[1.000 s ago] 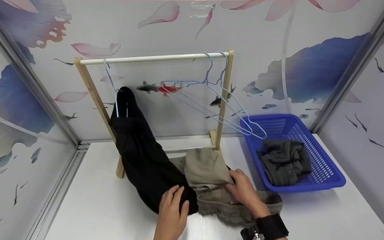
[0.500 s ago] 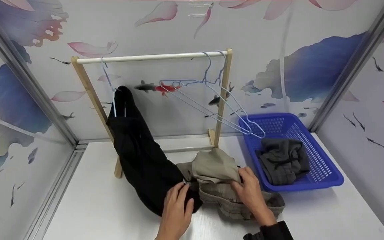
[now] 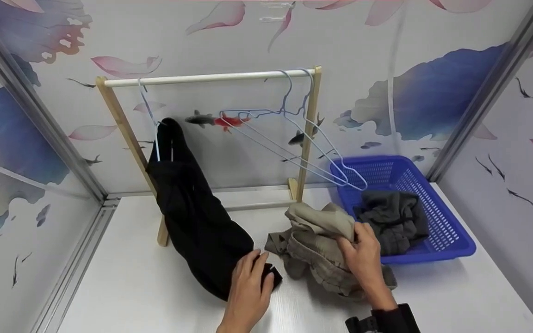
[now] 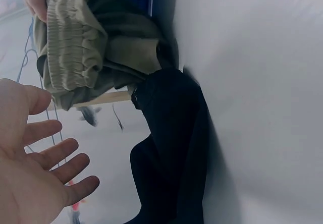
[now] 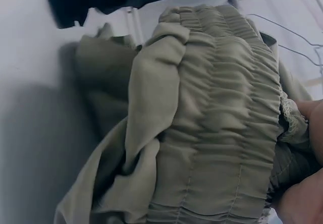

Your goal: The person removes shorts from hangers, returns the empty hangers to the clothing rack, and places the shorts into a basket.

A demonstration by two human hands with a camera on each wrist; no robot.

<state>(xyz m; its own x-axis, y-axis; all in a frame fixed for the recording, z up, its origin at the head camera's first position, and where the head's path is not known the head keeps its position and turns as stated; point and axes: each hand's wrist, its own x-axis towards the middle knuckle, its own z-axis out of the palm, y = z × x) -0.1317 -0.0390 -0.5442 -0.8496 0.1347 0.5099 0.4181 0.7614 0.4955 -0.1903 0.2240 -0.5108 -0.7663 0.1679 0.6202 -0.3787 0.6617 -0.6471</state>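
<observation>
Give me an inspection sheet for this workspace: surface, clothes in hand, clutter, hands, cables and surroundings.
Surface: white table, bare at the front left.
Job's things: khaki garment bunched on the table beside the basket; black garment on a hanger, its lower end lying on the table.
Clutter: blue basket holding a dark grey garment; two empty wire hangers on the wooden rack.
Hands: left hand open, fingers on the black garment's end; right hand grips the khaki garment.
Cables: nothing seen.
Surroundings: walls with flower and fish prints, metal corner frames.

Staged laundry booth w/ floral-print panels [image 3: 368, 69], metal frame posts [image 3: 488, 88], tabletop drying rack [image 3: 211, 79].
</observation>
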